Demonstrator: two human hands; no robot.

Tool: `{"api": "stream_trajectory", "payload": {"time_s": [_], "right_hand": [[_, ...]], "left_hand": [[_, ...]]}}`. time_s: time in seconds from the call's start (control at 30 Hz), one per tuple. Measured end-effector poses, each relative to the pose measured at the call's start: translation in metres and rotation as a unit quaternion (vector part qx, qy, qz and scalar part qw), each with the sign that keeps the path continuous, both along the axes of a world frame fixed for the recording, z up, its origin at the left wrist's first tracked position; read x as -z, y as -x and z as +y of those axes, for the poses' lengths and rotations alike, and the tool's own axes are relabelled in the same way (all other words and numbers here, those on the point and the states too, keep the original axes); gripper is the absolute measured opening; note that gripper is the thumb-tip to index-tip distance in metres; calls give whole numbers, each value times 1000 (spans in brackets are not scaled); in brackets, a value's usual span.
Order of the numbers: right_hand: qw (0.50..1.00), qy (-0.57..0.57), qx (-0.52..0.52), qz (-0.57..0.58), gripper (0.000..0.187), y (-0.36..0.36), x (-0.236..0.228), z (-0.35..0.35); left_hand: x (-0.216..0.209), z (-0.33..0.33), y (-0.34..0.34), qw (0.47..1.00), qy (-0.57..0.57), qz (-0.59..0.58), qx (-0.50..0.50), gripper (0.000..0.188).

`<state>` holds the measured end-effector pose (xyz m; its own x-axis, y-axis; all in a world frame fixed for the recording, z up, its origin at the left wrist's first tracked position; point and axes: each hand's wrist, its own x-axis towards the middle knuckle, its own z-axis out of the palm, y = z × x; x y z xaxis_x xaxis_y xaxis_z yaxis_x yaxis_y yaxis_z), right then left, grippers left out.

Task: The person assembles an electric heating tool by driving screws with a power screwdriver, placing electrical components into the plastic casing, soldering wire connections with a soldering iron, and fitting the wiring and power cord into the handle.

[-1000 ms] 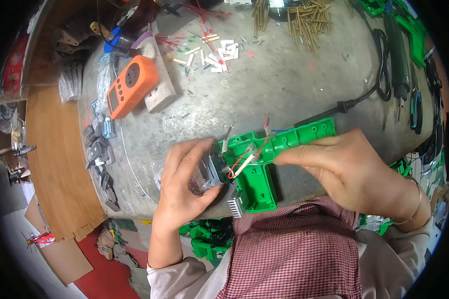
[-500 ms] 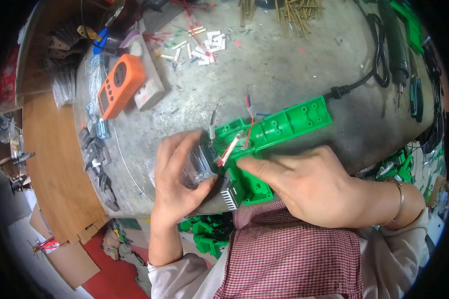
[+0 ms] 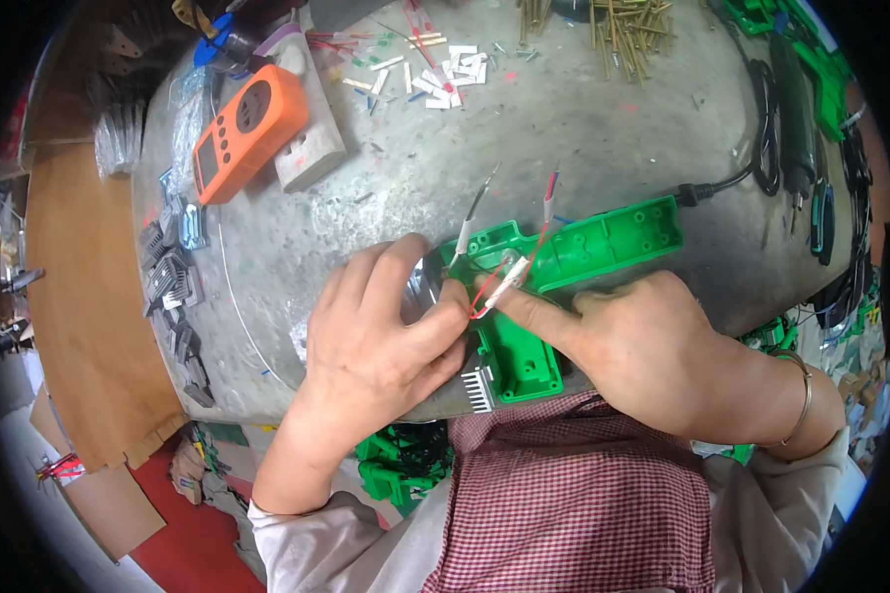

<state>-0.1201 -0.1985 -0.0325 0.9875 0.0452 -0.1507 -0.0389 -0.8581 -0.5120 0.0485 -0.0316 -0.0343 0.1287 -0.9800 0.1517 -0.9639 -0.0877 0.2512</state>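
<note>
A green plastic tool housing half (image 3: 603, 242) lies open on the bench before me, its hollow side up. My left hand (image 3: 381, 321) wraps round a shiny metal cylinder (image 3: 422, 287) at the housing's left end, the thumb bent in by a red wire. My right hand (image 3: 633, 346) reaches in from the right, index finger stretched into the housing and pressing there, the others curled at its near edge; their tips are hidden. Between the hands sits a white sleeve (image 3: 507, 282) with red wire looped by it. Sleeved wire ends (image 3: 550, 198) stick up. A finned metal heat sink (image 3: 478, 389) stands at the near left corner.
An orange handheld meter (image 3: 251, 133) rests by a power strip (image 3: 311, 153) at the left. Farther off lie small white sleeves (image 3: 455, 74) and brass-coloured rods (image 3: 633, 35). A black cord (image 3: 727, 183) joins the housing's right end; pliers (image 3: 822, 222) lie at the right edge.
My left thumb and fingers have closed in toward the wires and the housing's inside. The white sleeve now tilts more. My view has shifted, and the housing appears slightly farther right.
</note>
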Motion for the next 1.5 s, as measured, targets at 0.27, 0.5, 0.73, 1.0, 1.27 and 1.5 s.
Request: {"api": "stream_trajectory", "payload": {"time_s": [0.27,0.5,0.73,1.0,1.27,1.5], "right_hand": [[998,-47,-14,30,56,-6,-10,-9],[943,-303,107,83,50,19,-21,1],[825,-533,91,163,64,23,-1,29],[762,-589,152,220,68,24,6,31],[795,-536,174,224,77,20,-20,29],[818,-473,267,188,67,64,-18,27]], "left_hand": [[5,-1,-4,1000,27,10,9,49],[1,3,2,1000,12,15,-15,46],[0,10,8,999,7,23,-31,48],[-8,30,38,986,155,50,27,38],[14,22,60,985,159,19,60,27],[8,14,54,987,143,42,56,24]]}}
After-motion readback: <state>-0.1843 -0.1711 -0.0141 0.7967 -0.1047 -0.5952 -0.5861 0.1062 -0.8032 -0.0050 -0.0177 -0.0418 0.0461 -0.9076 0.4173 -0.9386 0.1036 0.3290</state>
